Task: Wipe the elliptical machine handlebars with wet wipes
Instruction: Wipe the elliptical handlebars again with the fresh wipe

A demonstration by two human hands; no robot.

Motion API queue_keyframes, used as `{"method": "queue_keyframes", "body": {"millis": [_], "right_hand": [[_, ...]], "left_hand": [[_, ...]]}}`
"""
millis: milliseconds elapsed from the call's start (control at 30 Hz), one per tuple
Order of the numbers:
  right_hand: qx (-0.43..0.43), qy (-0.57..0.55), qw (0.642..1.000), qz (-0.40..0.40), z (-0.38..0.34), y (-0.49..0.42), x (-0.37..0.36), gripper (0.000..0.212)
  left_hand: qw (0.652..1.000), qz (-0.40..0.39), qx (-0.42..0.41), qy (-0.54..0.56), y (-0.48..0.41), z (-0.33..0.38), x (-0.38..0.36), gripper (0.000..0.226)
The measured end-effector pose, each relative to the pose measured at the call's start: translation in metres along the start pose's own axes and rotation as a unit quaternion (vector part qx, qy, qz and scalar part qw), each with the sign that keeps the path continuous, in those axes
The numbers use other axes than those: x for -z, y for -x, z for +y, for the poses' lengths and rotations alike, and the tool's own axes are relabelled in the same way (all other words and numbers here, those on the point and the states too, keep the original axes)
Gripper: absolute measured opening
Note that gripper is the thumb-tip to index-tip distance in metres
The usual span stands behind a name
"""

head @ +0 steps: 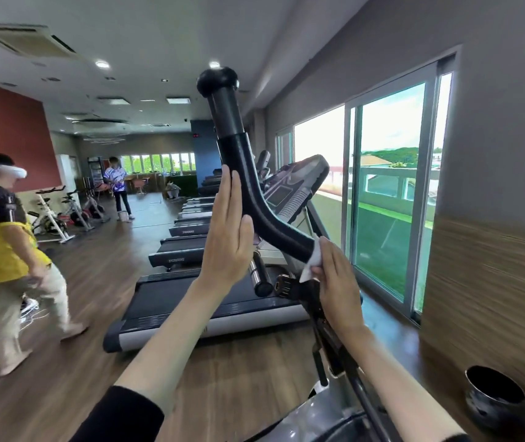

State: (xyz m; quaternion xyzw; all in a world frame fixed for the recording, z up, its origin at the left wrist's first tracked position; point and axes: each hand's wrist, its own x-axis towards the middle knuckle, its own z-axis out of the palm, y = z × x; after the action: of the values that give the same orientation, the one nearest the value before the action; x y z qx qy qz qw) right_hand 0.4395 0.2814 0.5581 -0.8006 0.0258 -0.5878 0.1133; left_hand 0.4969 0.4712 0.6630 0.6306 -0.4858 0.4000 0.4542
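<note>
A black curved handlebar (pixel 238 167) of the elliptical machine rises in the middle of the view, ending in a round black knob at the top. My left hand (pixel 227 237) is held flat with fingers straight, its palm against the left side of the bar's bend. My right hand (pixel 339 282) grips a white wet wipe (pixel 315 255) wrapped around the lower end of the handlebar, just above the joint with the machine's arm.
A row of treadmills (pixel 184 250) runs away behind the bar. A person in a yellow shirt (pixel 2 247) wearing a headset walks at the left, another person (pixel 117 186) stands farther back. Sliding windows (pixel 388 173) line the right wall. A black bowl (pixel 494 400) sits at lower right.
</note>
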Motion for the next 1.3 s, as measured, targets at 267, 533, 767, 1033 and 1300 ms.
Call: {"method": "queue_keyframes", "body": {"millis": [267,533,767,1033,1300], "right_hand": [[-0.068,-0.075,0.994,0.028,-0.054,-0.017,-0.003,0.043],[0.012,-0.002,0.998,0.069,-0.081,-0.035,-0.02,0.046],[0.057,0.04,0.994,0.081,-0.03,-0.02,-0.024,0.04],[0.008,-0.065,0.997,0.041,0.022,0.006,-0.019,0.047],[-0.054,-0.162,0.985,-0.017,0.035,0.014,-0.013,0.056]], "left_hand": [[1.0,0.015,0.004,-0.01,0.0,0.001,-0.005,0.06],[0.999,0.0,0.011,-0.031,0.002,0.003,-0.003,0.058],[0.982,-0.02,-0.03,-0.186,0.023,0.005,-0.021,0.063],[0.943,-0.055,-0.05,-0.324,0.055,0.012,-0.065,0.063],[0.933,-0.091,-0.003,-0.348,0.054,0.023,-0.059,0.063]]}}
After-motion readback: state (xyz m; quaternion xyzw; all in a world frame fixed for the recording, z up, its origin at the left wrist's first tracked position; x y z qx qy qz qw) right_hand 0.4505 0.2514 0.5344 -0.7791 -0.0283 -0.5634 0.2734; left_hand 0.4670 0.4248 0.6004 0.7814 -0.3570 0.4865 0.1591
